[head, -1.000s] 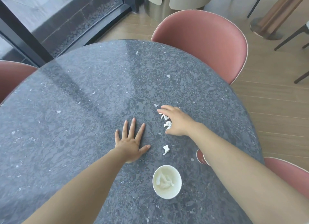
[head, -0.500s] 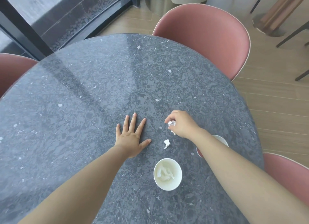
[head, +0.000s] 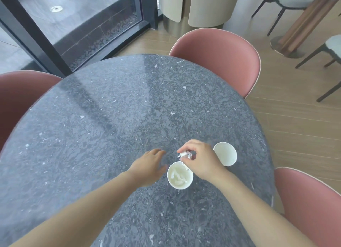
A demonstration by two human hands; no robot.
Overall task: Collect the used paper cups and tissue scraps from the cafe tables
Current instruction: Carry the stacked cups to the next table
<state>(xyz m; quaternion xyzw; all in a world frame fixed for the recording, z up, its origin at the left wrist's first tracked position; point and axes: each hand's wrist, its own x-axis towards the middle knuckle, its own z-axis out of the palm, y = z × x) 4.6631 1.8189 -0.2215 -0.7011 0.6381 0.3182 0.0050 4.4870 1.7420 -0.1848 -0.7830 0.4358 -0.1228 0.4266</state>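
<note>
A white paper cup [head: 180, 175] stands on the dark speckled round table [head: 110, 126], with tissue scraps inside it. My right hand [head: 200, 159] hovers just over its far rim, fingers pinched on white tissue scraps [head: 183, 155]. A second white paper cup [head: 225, 153] sits just right of that hand, near the table's right edge. My left hand [head: 149, 166] rests on the table right beside the first cup, on its left, fingers loosely curled and holding nothing.
Three pink chairs ring the table: one at the far right [head: 217, 60], one at the left [head: 20, 99], one at the near right [head: 310, 206]. A dark-framed glass door [head: 73, 21] lies beyond. Other chairs and a table base stand on the wood floor at upper right.
My right hand gathered tissue scraps off the table and carried them back over the near cup. The loose scrap beside the cup is gone. My left hand slid back toward the cup and curled.
</note>
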